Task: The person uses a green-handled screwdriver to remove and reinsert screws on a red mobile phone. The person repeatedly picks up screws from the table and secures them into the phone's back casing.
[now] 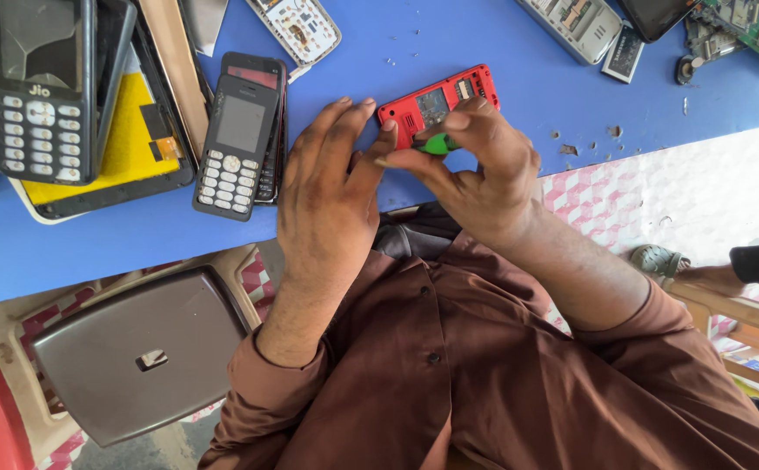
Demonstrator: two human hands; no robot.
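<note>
Now red phone shell (436,103) just beyond both hands, right grip (475,161) closed on green tool (437,144), left (327,187) fingertips against shell.

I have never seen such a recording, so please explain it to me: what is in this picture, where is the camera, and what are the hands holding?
There is no machine here. The one picture comes from a camera worn on a person's head, looking down at their own two bare hands above a blue table. The left hand steadies a red phone body, opened so its inner parts show. The right hand pinches a small green tool against it. To the left lie a grey keypad phone and a larger black keypad phone. More opened phone parts lie along the far edge. A grey stool stands below.
</note>
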